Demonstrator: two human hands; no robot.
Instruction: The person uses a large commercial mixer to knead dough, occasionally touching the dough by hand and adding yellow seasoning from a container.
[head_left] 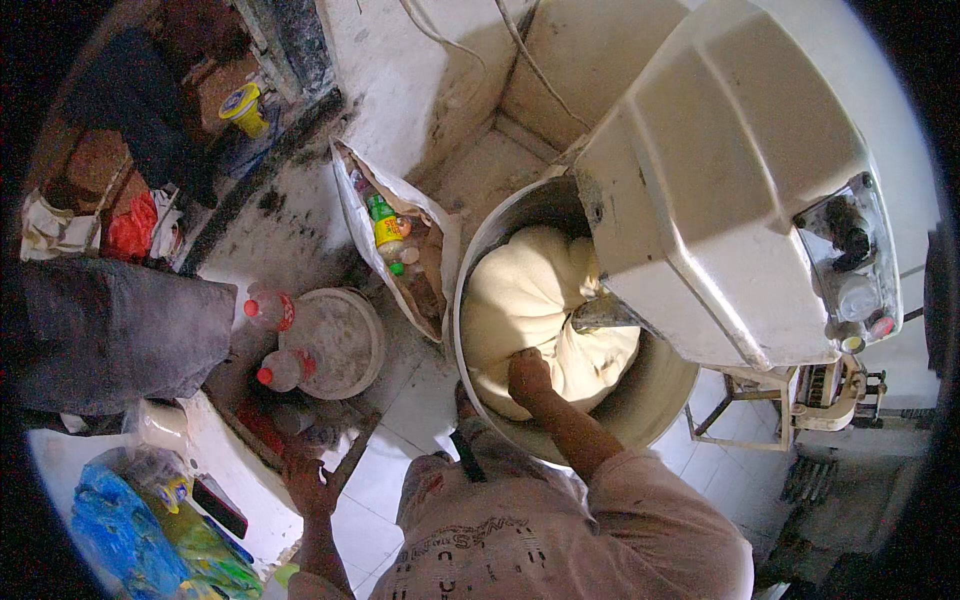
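Observation:
A large mass of pale dough (520, 280) fills much of the round metal mixer bowl (660, 400), folded around the mixer's dark metal arm (605, 313). My right hand (530, 378) is closed against the dough's near side, its fingertips hidden there. Lower left, my left hand (310, 482) has curled fingers beside a dark, stick-like piece (357, 450) at the edge of a white surface (245, 475). What it grips is unclear.
The mixer's big cream housing (710, 190) overhangs the bowl's right side. Left of the bowl stand an open sack (440, 225) with bottles and a round, dusty lidded bucket (345, 340). Two red-capped bottles (285, 370) are beside the bucket. Blue plastic bags (120, 520) lie lower left.

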